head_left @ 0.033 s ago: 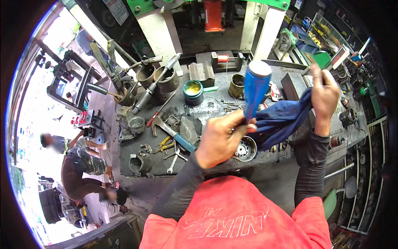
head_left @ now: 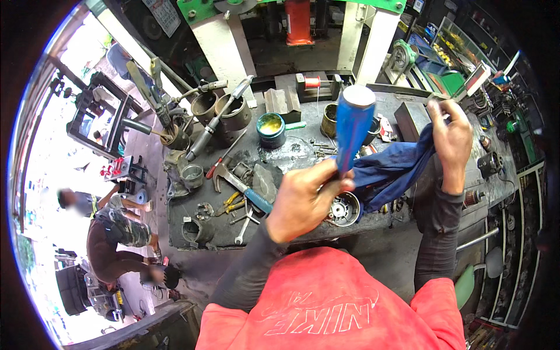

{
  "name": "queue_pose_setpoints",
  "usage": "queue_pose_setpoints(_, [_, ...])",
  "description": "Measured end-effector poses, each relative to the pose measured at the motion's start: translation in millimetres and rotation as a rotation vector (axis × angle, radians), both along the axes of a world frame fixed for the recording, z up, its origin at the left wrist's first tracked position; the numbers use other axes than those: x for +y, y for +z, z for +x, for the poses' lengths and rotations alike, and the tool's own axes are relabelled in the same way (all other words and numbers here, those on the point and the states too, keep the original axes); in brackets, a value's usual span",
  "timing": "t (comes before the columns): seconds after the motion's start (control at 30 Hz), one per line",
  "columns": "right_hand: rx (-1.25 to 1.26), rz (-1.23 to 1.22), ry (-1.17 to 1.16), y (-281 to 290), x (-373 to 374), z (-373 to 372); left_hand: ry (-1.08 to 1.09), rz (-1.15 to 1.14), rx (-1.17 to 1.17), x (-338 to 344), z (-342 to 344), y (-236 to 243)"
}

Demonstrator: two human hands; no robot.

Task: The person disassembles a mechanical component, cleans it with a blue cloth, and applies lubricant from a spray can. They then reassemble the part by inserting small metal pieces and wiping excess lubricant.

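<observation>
My left hand (head_left: 305, 198) is closed around the lower end of a blue tapered handle (head_left: 353, 125), which stands upright with its pale round end up. Whether a shaft runs below it is hidden by my fingers. A dark blue cloth (head_left: 396, 175) stretches from beside that hand to my right hand (head_left: 452, 140), whose fingers are closed on its raised end. Beneath the cloth and close to my left hand lies a round metal part (head_left: 343, 211) with a ribbed inside, partly covered.
Left on the bench (head_left: 175, 224) are a hammer (head_left: 252, 193), yellow-handled pliers (head_left: 232, 204), a wrench (head_left: 244, 231) and a red-handled screwdriver (head_left: 224, 154). A tin of yellow grease (head_left: 271, 129) stands behind. Two people are off to the left, one bent over (head_left: 114, 251).
Both hands have moved slightly left and the right one a little lower. The blue handle and the cloth have shifted left with them.
</observation>
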State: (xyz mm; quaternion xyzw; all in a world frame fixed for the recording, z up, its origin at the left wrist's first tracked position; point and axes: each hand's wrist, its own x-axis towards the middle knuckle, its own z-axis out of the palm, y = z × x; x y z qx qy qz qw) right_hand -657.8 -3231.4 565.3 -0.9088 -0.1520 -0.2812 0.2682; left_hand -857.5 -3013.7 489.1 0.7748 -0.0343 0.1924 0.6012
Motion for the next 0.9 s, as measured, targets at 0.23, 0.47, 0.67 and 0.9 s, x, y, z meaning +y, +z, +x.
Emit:
queue_pose_setpoints(0.23, [0.56,0.354,1.312,9,27,-90,-0.082,0.087,0.124,-10,-35,-3])
queue_pose_setpoints(0.47, [0.256,0.268,1.294,11,48,-108,-0.036,0.151,0.128,-13,-35,-5])
queue_pose_setpoints(0.67, [0.248,0.268,1.277,12,42,-112,-0.013,0.164,0.115,-13,-36,-8])
queue_pose_setpoints(0.9, [0.224,0.313,1.312,14,48,-116,-0.028,0.1,0.115,-10,-38,-12])
